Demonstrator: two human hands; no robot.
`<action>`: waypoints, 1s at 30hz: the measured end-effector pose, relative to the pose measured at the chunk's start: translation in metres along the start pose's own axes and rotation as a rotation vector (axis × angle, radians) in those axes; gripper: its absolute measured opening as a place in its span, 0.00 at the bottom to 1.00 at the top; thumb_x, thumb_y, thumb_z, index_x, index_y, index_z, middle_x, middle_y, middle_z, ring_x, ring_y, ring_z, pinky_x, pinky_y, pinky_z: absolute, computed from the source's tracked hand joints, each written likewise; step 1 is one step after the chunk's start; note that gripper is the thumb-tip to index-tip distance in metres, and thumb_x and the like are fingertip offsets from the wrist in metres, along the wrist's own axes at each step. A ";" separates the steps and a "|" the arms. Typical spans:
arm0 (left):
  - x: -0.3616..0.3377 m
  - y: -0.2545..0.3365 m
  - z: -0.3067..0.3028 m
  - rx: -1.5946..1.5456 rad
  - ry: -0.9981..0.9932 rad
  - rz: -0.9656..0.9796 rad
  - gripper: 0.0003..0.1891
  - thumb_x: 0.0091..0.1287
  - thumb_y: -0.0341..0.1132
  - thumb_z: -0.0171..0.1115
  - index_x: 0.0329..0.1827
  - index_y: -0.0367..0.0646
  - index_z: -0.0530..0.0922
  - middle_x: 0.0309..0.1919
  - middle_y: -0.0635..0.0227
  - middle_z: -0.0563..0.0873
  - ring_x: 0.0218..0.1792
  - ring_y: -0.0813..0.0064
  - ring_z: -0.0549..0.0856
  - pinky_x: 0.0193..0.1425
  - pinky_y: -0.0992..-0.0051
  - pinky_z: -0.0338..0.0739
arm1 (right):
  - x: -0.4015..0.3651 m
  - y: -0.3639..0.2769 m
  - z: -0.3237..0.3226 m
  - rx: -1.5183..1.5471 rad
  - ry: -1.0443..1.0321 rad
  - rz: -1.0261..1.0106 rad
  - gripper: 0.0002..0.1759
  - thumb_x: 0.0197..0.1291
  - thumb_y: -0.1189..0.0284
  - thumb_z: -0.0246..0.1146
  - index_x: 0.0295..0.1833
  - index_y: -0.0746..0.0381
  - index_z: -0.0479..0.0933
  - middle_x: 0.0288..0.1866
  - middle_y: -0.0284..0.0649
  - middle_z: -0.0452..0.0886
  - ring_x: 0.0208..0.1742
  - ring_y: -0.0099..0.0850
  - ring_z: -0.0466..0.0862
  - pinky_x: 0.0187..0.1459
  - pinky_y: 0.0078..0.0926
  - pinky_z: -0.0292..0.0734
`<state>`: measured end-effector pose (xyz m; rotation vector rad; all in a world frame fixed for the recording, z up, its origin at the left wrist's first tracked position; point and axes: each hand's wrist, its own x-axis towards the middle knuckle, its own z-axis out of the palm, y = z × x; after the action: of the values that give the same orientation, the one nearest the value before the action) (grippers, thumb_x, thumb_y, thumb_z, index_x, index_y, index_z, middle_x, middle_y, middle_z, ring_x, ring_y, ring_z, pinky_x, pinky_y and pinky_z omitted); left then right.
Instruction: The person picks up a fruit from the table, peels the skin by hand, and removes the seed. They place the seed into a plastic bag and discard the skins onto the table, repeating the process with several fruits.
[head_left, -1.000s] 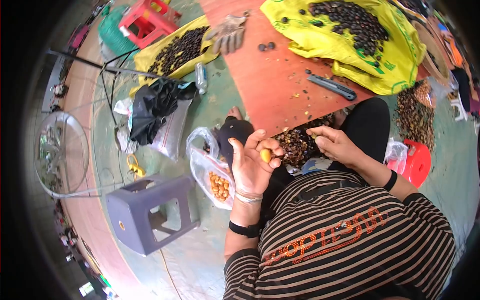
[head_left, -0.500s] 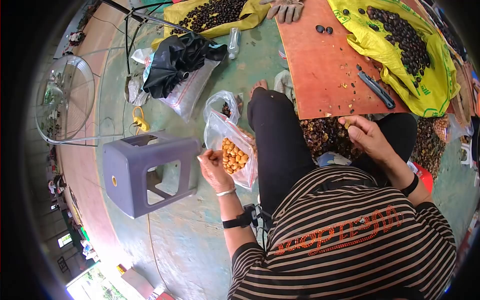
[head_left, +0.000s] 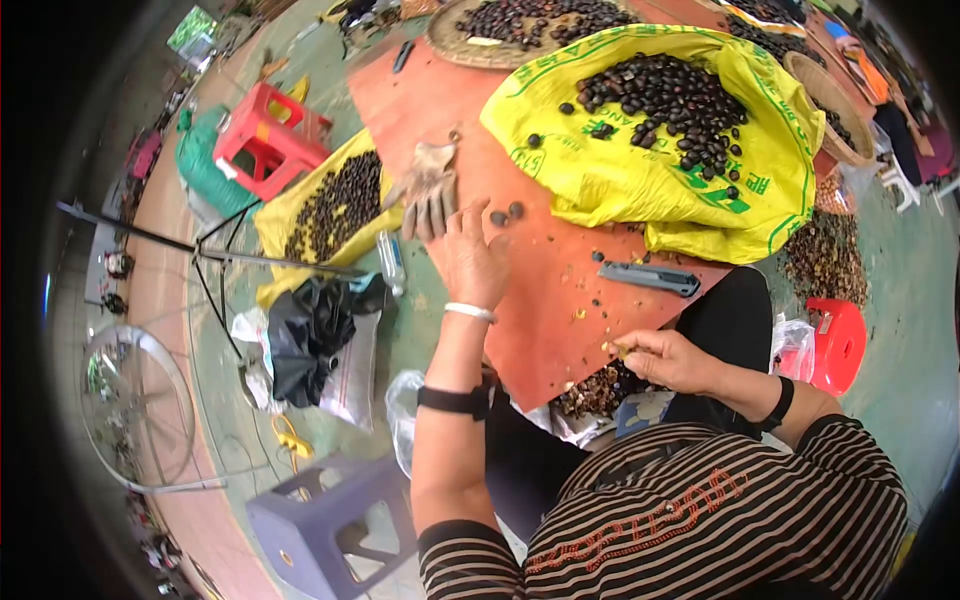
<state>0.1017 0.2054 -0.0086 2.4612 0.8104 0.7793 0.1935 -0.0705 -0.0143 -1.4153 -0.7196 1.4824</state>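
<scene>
My left hand (head_left: 475, 262) stretches out over the reddish-brown board (head_left: 535, 335), fingers extended and holding nothing. Close to its fingertips lie two dark nuts (head_left: 507, 214), and a worn work glove (head_left: 430, 190) is just to their left. My right hand (head_left: 672, 360) is closed in a pinch above the board's near edge, with a small yellowish-brown piece (head_left: 618, 349) at the fingertips. A grey utility knife (head_left: 650, 278) rests on the board between my right hand and a yellow sack (head_left: 590, 195) with a heap of dark nuts (head_left: 665, 105) on it.
A woven tray (head_left: 450, 45) of dark nuts sits at the board's far end. Left of the board are another yellow sack (head_left: 272, 228) with nuts, a plastic bottle (head_left: 391, 262), a black bag (head_left: 305, 330) and a grey stool (head_left: 300, 525). Shell scraps (head_left: 595, 390) lie below the near edge.
My left hand has moved from beside the bag of peeled nuts up over the board towards the two dark nuts. The view has swung right and forward. My right hand keeps its pinch.
</scene>
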 end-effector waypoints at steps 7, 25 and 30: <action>0.008 -0.004 0.031 0.355 -0.045 -0.044 0.13 0.46 0.34 0.68 0.37 0.49 0.82 0.39 0.66 0.82 0.42 0.66 0.80 0.56 0.68 0.64 | -0.012 0.002 -0.019 0.025 0.012 -0.032 0.18 0.67 0.68 0.54 0.58 0.65 0.69 0.35 0.26 0.73 0.31 0.13 0.66 0.33 0.12 0.65; -0.158 0.109 -0.037 -1.156 0.016 -0.317 0.21 0.53 0.14 0.62 0.51 0.37 0.75 0.47 0.68 0.72 0.47 0.78 0.76 0.52 0.78 0.74 | -0.034 -0.051 0.046 0.322 -0.250 -0.175 0.28 0.66 0.67 0.54 0.69 0.61 0.55 0.29 0.29 0.69 0.27 0.14 0.67 0.26 0.12 0.62; -0.170 0.114 -0.043 -1.022 -0.019 -0.175 0.21 0.51 0.13 0.64 0.49 0.36 0.76 0.46 0.66 0.71 0.46 0.76 0.78 0.50 0.78 0.78 | -0.043 -0.043 0.049 0.291 -0.251 -0.217 0.26 0.66 0.67 0.54 0.67 0.63 0.58 0.30 0.30 0.70 0.28 0.14 0.68 0.27 0.13 0.63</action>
<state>0.0056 0.0220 0.0224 1.4637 0.4296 0.8205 0.1511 -0.0837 0.0504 -0.9137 -0.7498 1.5349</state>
